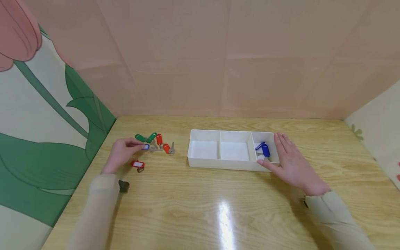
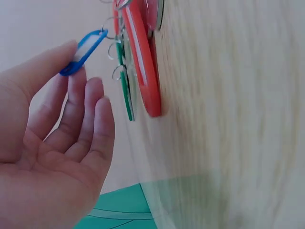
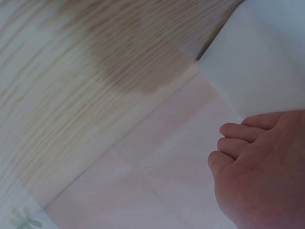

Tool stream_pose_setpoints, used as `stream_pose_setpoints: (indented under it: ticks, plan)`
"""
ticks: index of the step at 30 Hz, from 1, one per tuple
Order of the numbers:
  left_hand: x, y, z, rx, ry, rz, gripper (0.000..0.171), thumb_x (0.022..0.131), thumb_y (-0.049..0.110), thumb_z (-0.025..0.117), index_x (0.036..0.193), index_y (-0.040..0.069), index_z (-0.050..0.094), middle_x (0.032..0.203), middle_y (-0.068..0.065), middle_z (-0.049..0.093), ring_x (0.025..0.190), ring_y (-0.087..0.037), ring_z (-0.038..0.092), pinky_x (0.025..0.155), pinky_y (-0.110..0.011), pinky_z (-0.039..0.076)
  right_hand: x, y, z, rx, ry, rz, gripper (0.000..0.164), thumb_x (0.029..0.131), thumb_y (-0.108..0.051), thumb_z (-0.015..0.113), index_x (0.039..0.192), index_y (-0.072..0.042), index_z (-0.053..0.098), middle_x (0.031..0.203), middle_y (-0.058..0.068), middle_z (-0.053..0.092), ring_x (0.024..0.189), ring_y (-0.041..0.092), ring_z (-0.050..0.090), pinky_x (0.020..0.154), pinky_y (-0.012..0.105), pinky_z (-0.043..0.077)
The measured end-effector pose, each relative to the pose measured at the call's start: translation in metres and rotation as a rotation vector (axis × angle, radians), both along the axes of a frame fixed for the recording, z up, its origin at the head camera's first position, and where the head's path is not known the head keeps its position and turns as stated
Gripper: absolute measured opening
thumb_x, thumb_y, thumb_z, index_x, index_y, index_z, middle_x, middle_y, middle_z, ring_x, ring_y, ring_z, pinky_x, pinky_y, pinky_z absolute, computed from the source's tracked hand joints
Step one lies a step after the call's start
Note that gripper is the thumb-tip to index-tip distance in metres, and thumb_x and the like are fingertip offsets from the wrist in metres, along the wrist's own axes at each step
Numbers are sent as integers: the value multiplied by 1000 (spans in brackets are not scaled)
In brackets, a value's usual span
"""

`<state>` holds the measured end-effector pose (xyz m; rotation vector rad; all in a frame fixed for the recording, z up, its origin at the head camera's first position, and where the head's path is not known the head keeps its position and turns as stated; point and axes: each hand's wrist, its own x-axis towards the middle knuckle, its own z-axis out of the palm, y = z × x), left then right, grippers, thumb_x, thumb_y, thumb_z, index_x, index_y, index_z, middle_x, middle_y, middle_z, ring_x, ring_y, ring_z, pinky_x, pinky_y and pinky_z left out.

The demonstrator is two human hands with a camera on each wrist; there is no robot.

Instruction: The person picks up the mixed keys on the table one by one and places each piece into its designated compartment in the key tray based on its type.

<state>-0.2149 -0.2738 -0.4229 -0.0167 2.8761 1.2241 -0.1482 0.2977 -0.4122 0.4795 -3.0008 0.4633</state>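
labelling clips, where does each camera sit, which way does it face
Head: on the head, facing forward and down at the white tray; left hand, right hand and sleeves show.
Left wrist: on that wrist, facing the left hand pinching a blue tag.
Right wrist: on that wrist, facing right hand and tray.
Head and left wrist share the blue tag.

Blue white-label key tag (image 1: 146, 147): pinched in my L hand (image 1: 122, 153), mid-left of frame. White 3-compt. tray (image 1: 218, 164): upright, ctr.-right, blue tags (image 1: 266, 150) in R compt.
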Motion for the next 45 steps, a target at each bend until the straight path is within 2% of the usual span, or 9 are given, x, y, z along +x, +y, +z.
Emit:
stream_pose_setpoints:
  ticks: [6, 12, 17, 22, 27, 34, 45]
  plan:
    - [2, 6, -1, 31, 62, 57, 26, 97, 28, 74, 106, 4, 74, 106, -13, 71, 89, -26, 61, 72, -31, 53, -1, 0, 0, -1, -5, -2, 108, 96, -64, 58, 160, 4, 4, 166, 27, 4, 153, 35, -6, 122, 47, -2]
    - [3, 10, 0, 85, 37, 119, 26, 98, 28, 73, 109, 5, 72, 109, -12, 69, 90, -25, 62, 73, -29, 54, 0, 0, 0, -4, 6, 2, 108, 96, -63, 58, 160, 5, 4, 164, 29, 7, 153, 38, -3, 122, 47, -1]
    - [6, 13, -1, 124, 51, 142, 25, 97, 26, 73, 112, 5, 73, 113, -12, 68, 96, -25, 62, 74, -28, 54, 1, -1, 1, -7, -2, -1, 108, 96, -63, 58, 159, 5, 4, 165, 29, 6, 153, 36, -5, 122, 48, -1]
    - [8, 15, 1, 138, 67, 132, 24, 98, 23, 72, 116, 6, 73, 117, -12, 68, 99, -26, 62, 75, -27, 54, 0, 0, 0, -8, 0, -4, 108, 96, -63, 58, 160, 5, 5, 165, 28, 5, 153, 38, -4, 122, 48, -1]
    - [10, 19, 2, 138, 122, 114, 25, 98, 20, 72, 118, 5, 74, 116, -11, 69, 99, -25, 64, 74, -26, 54, 0, 0, -1, -5, 10, 0, 108, 96, -63, 59, 159, 6, 5, 165, 28, 6, 152, 41, 0, 122, 48, -1]
    - [12, 26, 4, 147, 204, 99, 26, 97, 20, 73, 118, 5, 75, 115, -11, 71, 103, -25, 65, 85, -31, 53, 0, 0, -2, -13, 16, 9, 107, 96, -61, 60, 160, 5, 5, 165, 28, 5, 153, 35, -6, 122, 48, -1]
    - [14, 38, 10, 230, 241, 93, 25, 96, 15, 75, 115, 0, 74, 112, -13, 72, 99, -23, 68, 76, -18, 53, -1, 0, -2, -10, 20, 5, 107, 96, -61, 60, 160, 5, 4, 164, 29, 7, 153, 35, -6, 122, 49, -1]
